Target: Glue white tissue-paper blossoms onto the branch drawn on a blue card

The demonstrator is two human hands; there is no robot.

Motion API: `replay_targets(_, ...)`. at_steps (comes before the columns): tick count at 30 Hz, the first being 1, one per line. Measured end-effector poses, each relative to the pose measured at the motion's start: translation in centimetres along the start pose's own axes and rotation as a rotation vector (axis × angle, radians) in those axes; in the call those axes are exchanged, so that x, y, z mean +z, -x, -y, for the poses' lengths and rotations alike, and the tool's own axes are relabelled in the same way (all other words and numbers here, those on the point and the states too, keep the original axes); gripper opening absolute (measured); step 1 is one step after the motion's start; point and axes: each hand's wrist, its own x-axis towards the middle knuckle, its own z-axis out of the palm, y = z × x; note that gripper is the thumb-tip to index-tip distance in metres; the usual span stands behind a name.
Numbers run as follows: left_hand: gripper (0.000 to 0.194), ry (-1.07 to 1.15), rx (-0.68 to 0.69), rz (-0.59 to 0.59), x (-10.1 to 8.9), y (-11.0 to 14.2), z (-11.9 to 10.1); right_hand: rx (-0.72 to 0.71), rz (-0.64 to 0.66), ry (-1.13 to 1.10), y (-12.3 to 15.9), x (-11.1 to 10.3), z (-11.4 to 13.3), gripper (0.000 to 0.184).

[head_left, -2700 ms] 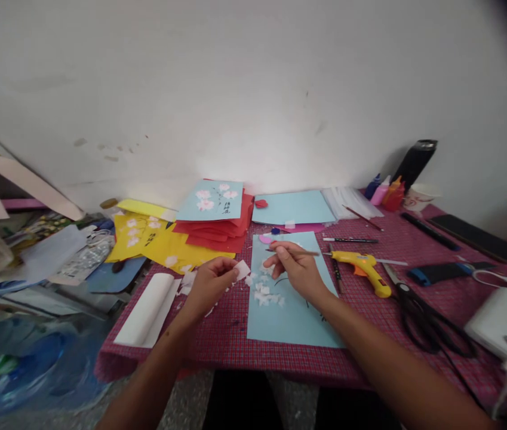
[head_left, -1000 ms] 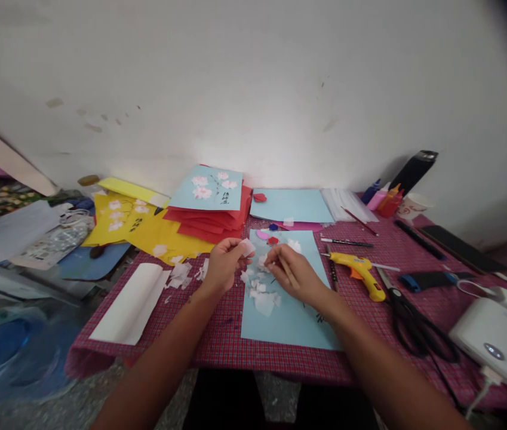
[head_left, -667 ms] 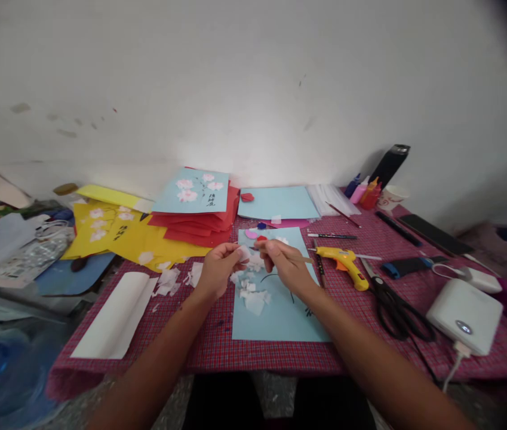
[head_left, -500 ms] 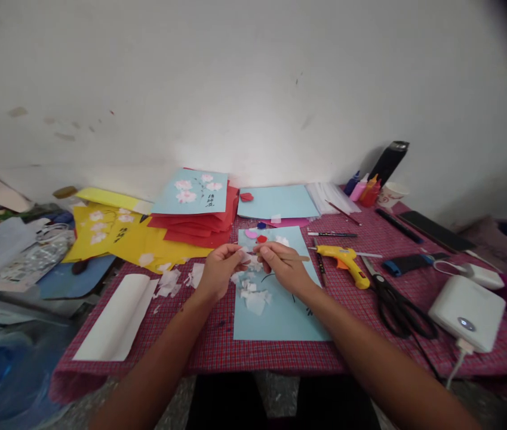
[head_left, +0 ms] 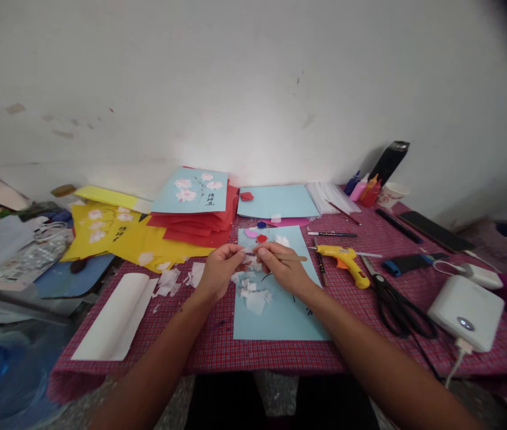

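My right hand (head_left: 282, 263) is closed in a pinch around a paintbrush with a tan handle (head_left: 295, 257). The brush's front end points left, toward my other hand. My left hand (head_left: 223, 266) pinches a small white paper scrap, mostly covered by the fingertips. Both hands meet above a light blue sheet (head_left: 280, 325) bearing dark brush lines. Torn white paper pieces (head_left: 254, 297) lie on that sheet below the fingers. Just beyond the fingertips sit a pink disc (head_left: 251, 233), a red blob (head_left: 262, 238) and a blue blob (head_left: 261, 225).
A folded white paper (head_left: 112, 319) and more scraps (head_left: 168, 282) lie left. Behind stand stacked red sheets (head_left: 199, 230) with a flower picture (head_left: 190, 191). Rightward are a yellow glue gun (head_left: 345, 258), black scissors (head_left: 396, 307), a white power box (head_left: 466, 313) and paint bottles (head_left: 370, 190).
The hands stay in nearly the same place. The paintbrush has shifted slightly left, and less of the white scrap shows between the fingertips.
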Motion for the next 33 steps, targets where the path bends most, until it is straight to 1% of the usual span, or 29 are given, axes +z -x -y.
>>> replay_targets(6,0.022,0.055,0.005,-0.011,0.06,0.11,-0.15,-0.023,-0.005,0.008,-0.11,-0.15,-0.12,0.026)
replay_targets(13,0.030,0.019,0.040,0.042,-0.21,-0.17,0.40,-0.032,0.007,-0.021,-0.20,-0.22,-0.30,0.028)
replay_targets(18,0.030,0.000,0.039,0.030,-0.12,-0.14,0.40,-0.031,0.008,-0.025,-0.11,-0.21,-0.01,0.028)
replay_targets(25,0.030,0.004,0.041,0.023,-0.18,-0.21,0.53,0.009,0.014,-0.026,-0.15,-0.15,-0.06,0.029)
replay_targets(28,0.029,-0.053,0.066,0.025,-0.15,-0.07,0.34,0.046,0.015,-0.100,-0.30,-0.19,-0.35,0.030)
replay_targets(30,0.029,-0.144,0.103,0.043,-0.10,0.16,0.10,0.098,0.017,-0.203,-0.42,-0.24,-0.57,0.030)
replay_targets(33,0.028,-0.314,0.183,0.101,-0.15,0.62,-0.13,0.196,-0.005,-0.369,-0.63,-0.33,-0.81,0.028)
